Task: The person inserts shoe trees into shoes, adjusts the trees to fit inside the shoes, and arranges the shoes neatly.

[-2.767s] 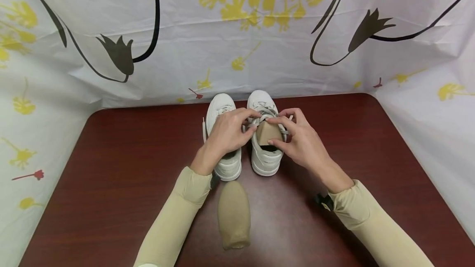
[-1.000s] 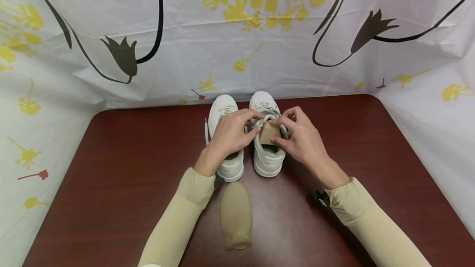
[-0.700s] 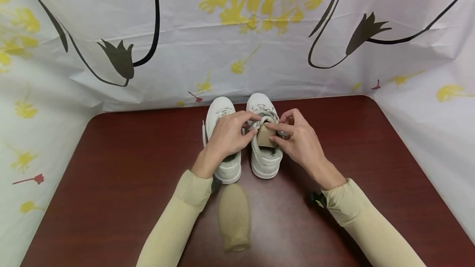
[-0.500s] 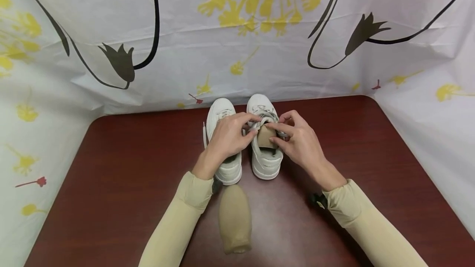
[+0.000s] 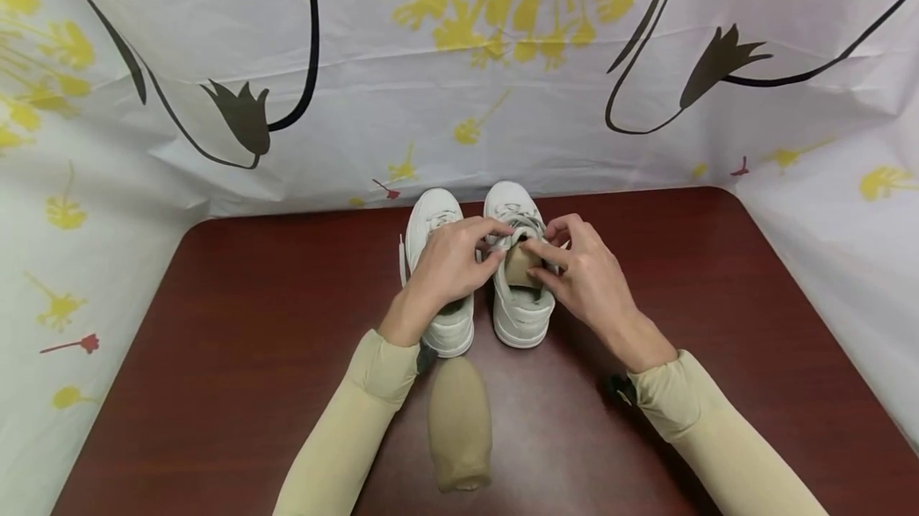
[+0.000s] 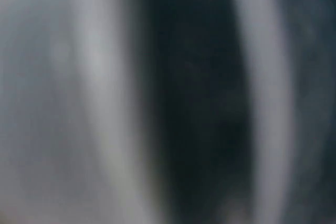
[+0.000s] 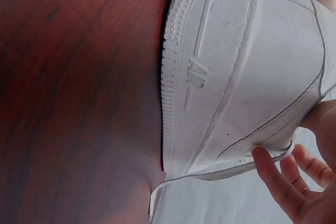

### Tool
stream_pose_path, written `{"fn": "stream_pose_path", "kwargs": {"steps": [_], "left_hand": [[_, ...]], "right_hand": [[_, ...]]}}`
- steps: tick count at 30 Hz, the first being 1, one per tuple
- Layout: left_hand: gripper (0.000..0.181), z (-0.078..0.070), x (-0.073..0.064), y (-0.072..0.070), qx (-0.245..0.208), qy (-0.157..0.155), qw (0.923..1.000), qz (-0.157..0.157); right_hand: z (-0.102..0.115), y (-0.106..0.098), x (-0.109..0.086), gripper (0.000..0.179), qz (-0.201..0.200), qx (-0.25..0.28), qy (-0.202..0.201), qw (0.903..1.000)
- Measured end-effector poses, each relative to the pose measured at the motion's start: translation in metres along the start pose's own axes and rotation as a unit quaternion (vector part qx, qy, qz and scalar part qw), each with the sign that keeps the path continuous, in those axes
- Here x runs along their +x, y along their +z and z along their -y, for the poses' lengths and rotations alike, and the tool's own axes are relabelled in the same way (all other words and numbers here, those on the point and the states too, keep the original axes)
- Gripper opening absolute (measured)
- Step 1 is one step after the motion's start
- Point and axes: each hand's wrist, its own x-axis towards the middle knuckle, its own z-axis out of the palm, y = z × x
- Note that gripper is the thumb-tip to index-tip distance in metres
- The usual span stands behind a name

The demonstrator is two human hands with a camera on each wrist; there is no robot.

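Two white sneakers stand side by side, toes toward the back. In the right sneaker [image 5: 522, 321], a tan shoe form [image 5: 522, 267] shows in the opening; its front part is hidden inside. My left hand [image 5: 454, 257] reaches across the left sneaker [image 5: 434, 209] and pinches the right one's tongue [image 5: 518, 235] by the laces. My right hand [image 5: 590, 281] holds the shoe form between thumb and index finger. In the right wrist view, other fingertips [image 7: 261, 153] touch the sneaker's side beside a loose lace [image 7: 220, 172]. A second tan shoe form [image 5: 459, 424] lies behind the left sneaker's heel.
The dark red-brown table [image 5: 273, 324] has rounded far corners. A white curtain [image 5: 402, 101] with yellow and dark flower prints hangs behind it and along both sides. The left wrist view is a close blur of grey and black.
The shoe form shows less in the right sneaker's opening than 2.8 seconds ago. My right hand's fingers have shifted slightly over it; my left hand keeps its place. The head view drifts slightly.
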Motion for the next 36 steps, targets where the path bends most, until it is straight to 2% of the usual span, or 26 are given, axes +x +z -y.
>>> {"fn": "stream_pose_path", "kwargs": {"steps": [8, 14, 19, 31, 36], "left_hand": [[0.028, 0.000, 0.002, -0.002, 0.000, -0.005, 1.0000, 0.003], [0.028, 0.001, 0.001, -0.002, -0.003, -0.009, 0.9999, 0.008], [0.029, 0.002, -0.001, -0.004, 0.001, -0.011, 0.9999, 0.004], [0.028, 0.001, 0.001, -0.005, -0.002, 0.002, 1.0000, -0.002], [0.028, -0.001, 0.000, -0.003, -0.004, 0.001, 1.0000, 0.007]], "right_hand": [[0.008, 0.001, 0.003, 0.035, 0.011, -0.056, 0.029, 0.9980], [0.008, 0.002, 0.005, 0.030, 0.003, -0.043, 0.032, 0.9986], [0.008, 0.004, 0.007, 0.024, 0.013, -0.044, 0.042, 0.9981], [0.010, 0.003, 0.013, 0.021, 0.033, -0.065, 0.060, 0.9956], [0.004, 0.004, 0.005, 0.021, 0.012, -0.034, 0.051, 0.9980]]}}
